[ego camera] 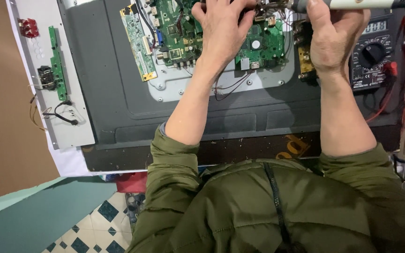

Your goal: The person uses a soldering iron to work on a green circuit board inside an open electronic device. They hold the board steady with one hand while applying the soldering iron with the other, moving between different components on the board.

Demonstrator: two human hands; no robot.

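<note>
In the head view the work looks to be mid-way through soldering or probing on the green circuit board point(258, 44), which lies at the far edge of the dark panel back point(118, 93): the left hand point(223, 30) rests on the board with fingers curled and pressed down together, while the right hand point(336, 40) is wrapped tight around a pale pen-shaped tool point(352, 4) whose tip sits just over the board's far right corner. I judge the next move calls for a steady, small tip placement. Room is tight there, with the black multimeter point(373, 56) and red leads point(392, 93) just beside the right hand, whereas the panel's near edge offers open room.
</note>
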